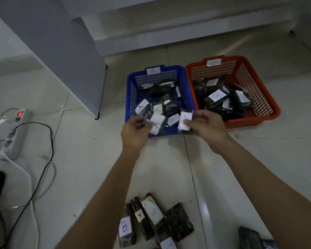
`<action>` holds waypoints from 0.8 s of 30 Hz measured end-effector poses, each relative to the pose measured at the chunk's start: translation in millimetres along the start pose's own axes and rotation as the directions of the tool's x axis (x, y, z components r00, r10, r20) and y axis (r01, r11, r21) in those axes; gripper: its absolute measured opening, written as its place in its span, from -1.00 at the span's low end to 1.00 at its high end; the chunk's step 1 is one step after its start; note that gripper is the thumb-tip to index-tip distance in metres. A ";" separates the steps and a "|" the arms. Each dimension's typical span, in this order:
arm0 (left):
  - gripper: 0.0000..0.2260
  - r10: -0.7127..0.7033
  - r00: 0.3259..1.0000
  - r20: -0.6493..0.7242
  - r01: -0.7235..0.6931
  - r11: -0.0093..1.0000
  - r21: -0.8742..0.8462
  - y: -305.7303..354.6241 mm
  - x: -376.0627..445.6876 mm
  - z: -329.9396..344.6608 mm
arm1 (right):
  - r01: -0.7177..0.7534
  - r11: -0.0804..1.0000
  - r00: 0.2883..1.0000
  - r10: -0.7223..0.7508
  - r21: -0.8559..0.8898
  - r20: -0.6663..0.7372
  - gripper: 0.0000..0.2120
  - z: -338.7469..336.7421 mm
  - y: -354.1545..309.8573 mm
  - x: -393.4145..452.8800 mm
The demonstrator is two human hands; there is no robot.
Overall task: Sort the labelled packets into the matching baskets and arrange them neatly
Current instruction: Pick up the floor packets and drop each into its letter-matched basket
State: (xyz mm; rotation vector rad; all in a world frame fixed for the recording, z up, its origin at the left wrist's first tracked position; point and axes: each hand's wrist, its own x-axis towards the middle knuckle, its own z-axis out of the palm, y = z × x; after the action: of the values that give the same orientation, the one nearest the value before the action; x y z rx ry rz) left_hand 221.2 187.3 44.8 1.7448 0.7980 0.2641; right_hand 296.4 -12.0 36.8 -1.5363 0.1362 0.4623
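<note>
Right hand point(203, 123) pinches white-labelled packet point(185, 121) at frame centre, over blue basket point(131, 97) near rim. Left hand point(136, 131) fingers curled, blurred, grip cannot tell. Orange basket point(258, 81) right of blue, touching. Loose packets point(151, 218) bottom centre on floor.

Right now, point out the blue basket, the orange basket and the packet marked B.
blue basket point(130, 97), head view, on its left mesh wall.
orange basket point(255, 90), head view, on its right mesh wall.
packet marked B point(125, 229), head view, on its white label.
</note>
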 end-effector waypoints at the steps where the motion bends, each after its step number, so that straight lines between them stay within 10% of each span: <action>1: -0.77 0.052 0.998 -0.034 -0.048 0.993 0.111 -0.3 26.2 -5.8 | 0.036 0.997 0.999 -0.036 -0.063 -0.006 -0.74 15.4 -6.0 18.1; 7: -0.81 0.075 0.968 0.238 -0.234 0.609 0.758 -9.1 128.3 -4.4 | 0.087 0.689 0.996 -0.039 -0.720 0.082 -0.72 53.7 -13.5 83.8; 12: -0.76 -0.005 0.899 0.438 -0.404 0.374 0.835 -22.0 149.9 8.9 | 0.032 0.567 0.989 0.099 -0.823 0.106 -0.66 60.3 -7.5 104.4; 18: -0.82 0.190 0.925 0.330 -0.378 0.555 0.741 -22.5 130.3 -3.9 | 0.022 0.403 1.000 -0.029 -0.915 0.011 -0.57 55.5 2.5 100.9; 24: -0.83 0.412 0.901 0.135 -0.426 0.781 0.456 -31.7 37.4 -54.6 | 0.381 0.591 0.909 -0.380 -0.712 0.171 -0.91 48.6 -5.3 26.7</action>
State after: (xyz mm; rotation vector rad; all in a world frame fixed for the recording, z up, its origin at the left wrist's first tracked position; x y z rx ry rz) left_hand 207.0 256.6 25.6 2.3932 0.4573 0.3616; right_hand 312.8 41.1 34.1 -2.2972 -0.4457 0.1562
